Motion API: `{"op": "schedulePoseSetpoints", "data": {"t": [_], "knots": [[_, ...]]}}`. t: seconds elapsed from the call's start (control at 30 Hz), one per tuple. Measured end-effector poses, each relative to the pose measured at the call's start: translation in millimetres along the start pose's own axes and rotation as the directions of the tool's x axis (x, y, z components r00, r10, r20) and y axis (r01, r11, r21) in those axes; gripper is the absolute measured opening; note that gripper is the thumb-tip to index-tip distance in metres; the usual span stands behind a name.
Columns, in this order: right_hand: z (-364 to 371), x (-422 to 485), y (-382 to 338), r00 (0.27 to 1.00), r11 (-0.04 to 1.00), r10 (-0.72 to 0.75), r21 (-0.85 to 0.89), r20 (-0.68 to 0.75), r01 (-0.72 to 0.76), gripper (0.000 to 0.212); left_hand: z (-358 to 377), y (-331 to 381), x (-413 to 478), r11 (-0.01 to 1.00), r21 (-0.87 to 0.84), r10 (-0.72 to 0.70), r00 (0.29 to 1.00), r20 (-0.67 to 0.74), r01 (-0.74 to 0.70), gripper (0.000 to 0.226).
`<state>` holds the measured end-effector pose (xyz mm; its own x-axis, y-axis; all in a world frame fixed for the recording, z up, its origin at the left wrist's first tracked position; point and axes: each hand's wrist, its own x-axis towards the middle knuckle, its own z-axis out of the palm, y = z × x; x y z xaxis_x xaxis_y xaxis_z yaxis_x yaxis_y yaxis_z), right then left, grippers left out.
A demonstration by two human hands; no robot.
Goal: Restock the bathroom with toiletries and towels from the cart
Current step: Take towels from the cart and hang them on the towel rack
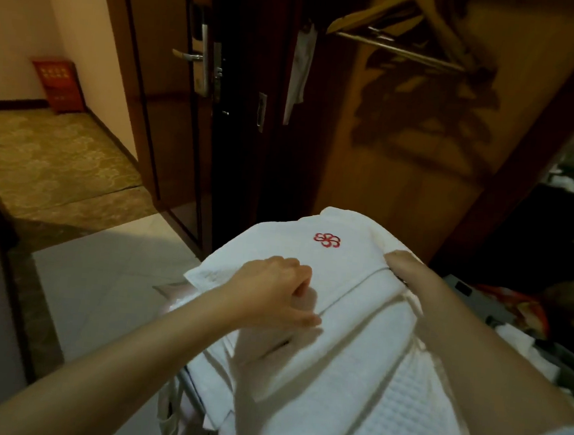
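Head view | folded white towels point(322, 323) stacked in front of the person, red flower mark point(326, 240) on top | left hand point(273, 291) curled, resting on the stack | right hand point(408, 271) gripping its far right edge, fingers hidden | wooden door point(171, 105) behind.

- The folded white towel point(324, 289) bears a red embroidered emblem point(327, 240) of looped petals, like a flower; it carries no letters.
- The red box point(58, 85) on the hallway floor shows rows of pale characters on its front, too small and blurred to read.
- No number, brand name or legible word shows anywhere else.
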<state>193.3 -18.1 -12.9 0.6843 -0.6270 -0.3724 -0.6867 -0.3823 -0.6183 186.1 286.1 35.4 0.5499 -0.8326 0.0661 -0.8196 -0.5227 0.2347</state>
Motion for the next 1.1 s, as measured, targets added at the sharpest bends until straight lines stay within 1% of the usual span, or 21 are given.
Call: {"op": "schedulePoseSetpoints", "data": {"t": [0.07, 0.13, 0.2, 0.27, 0.33, 0.4, 0.47, 0.53, 0.6, 0.73, 0.8, 0.9, 1.0, 1.1], "knots": [[-1, 0, 11, 0.994, 0.993, 0.072, 0.086, 0.079, -0.078, 0.047, 4, 6, -1, 0.99, 0.138, 0.013, 1.0, -0.011, -0.011, 0.041], [-3, 0, 15, 0.988, 0.977, 0.09, 0.183, 0.126, -0.112, 0.057, 7, 9, -2, 0.975, 0.221, 0.026, 0.999, -0.039, -0.016, 0.037], [-4, 3, 17, 0.981, 0.953, 0.101, 0.267, 0.165, -0.143, 0.059, 7, 11, -2, 0.969, 0.248, 0.019, 1.0, -0.024, -0.013, 0.04], [-2, 3, 17, 0.98, 0.94, 0.101, 0.307, 0.17, -0.15, 0.054, 6, 12, -2, 0.965, 0.262, -0.001, 0.999, 0.033, -0.008, 0.051], [-1, 2, 14, 0.99, 0.951, 0.071, 0.29, 0.12, -0.103, 0.049, 5, 13, -1, 0.963, 0.271, -0.022, 0.995, 0.095, -0.005, 0.061], [0, 3, 10, 0.999, 0.942, 0.031, 0.334, 0.036, -0.041, 0.049, 4, 14, 0, 0.957, 0.289, -0.035, 0.992, 0.124, -0.003, 0.063], [0, 4, 8, 0.999, 0.904, 0.013, 0.428, -0.04, 0.005, 0.047, 3, 16, 1, 0.952, 0.307, -0.026, 0.993, 0.115, -0.01, 0.053], [1, 6, 7, 0.987, 0.868, 0.017, 0.493, -0.158, 0.064, 0.041, 2, 17, 2, 0.958, 0.286, -0.005, 0.995, 0.101, -0.024, 0.038], [1, 9, 6, 0.968, 0.858, 0.01, 0.499, -0.252, 0.122, 0.036, -3, 17, 3, 0.972, 0.234, 0.002, 0.992, 0.124, -0.031, 0.026], [-5, 7, -4, 0.919, 0.87, -0.01, 0.45, -0.393, 0.202, 0.031, -15, 12, 4, 0.99, 0.142, -0.05, 0.977, 0.207, 0.02, 0.013], [-11, 5, -9, 0.896, 0.883, -0.043, 0.403, -0.442, 0.241, 0.036, -18, 9, 5, 0.993, 0.117, -0.059, 0.967, 0.249, 0.031, 0.007], [-20, -1, -12, 0.871, 0.89, -0.089, 0.354, -0.482, 0.287, 0.044, -28, 10, 5, 0.999, 0.026, -0.033, 0.939, 0.343, 0.025, 0.012], [-25, -6, -13, 0.851, 0.887, -0.087, 0.349, -0.518, 0.302, 0.037, -43, 11, 5, 0.999, -0.035, 0.011, 0.92, 0.391, 0.003, 0.008], [-31, -11, -9, 0.827, 0.881, -0.046, 0.368, -0.561, 0.299, 0.032, -49, 12, 5, 0.998, -0.068, 0.034, 0.892, 0.452, -0.003, 0.002]]}}
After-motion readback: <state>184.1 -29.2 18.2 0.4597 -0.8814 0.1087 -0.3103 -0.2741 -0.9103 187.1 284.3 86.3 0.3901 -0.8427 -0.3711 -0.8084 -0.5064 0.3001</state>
